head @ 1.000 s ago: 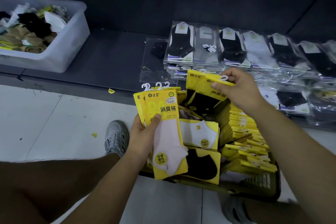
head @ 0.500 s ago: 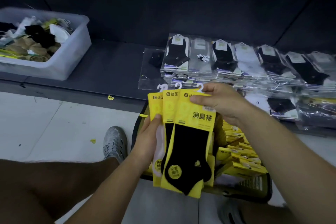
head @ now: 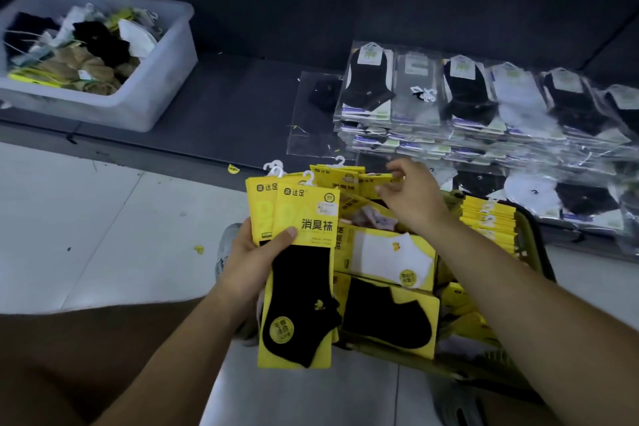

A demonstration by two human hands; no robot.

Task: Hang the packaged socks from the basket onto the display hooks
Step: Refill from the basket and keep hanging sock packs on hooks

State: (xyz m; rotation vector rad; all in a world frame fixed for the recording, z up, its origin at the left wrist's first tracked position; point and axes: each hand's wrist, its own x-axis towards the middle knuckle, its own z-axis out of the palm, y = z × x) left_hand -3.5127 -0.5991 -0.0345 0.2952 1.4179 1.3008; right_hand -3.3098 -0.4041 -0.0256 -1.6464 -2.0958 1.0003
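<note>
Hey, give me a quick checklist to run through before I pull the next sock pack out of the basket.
1. Left hand grips the held stack securely: ok, thumb lies across the front card.
2. Right hand has just one pack: cannot tell; it pinches the card top of the next pack, but other packs overlap behind it.
3. Plastic hangers on the held stack point up: ok.
4. Basket has more packs to take: ok.
5. Display hooks in sight: not ok, none in view.
</note>
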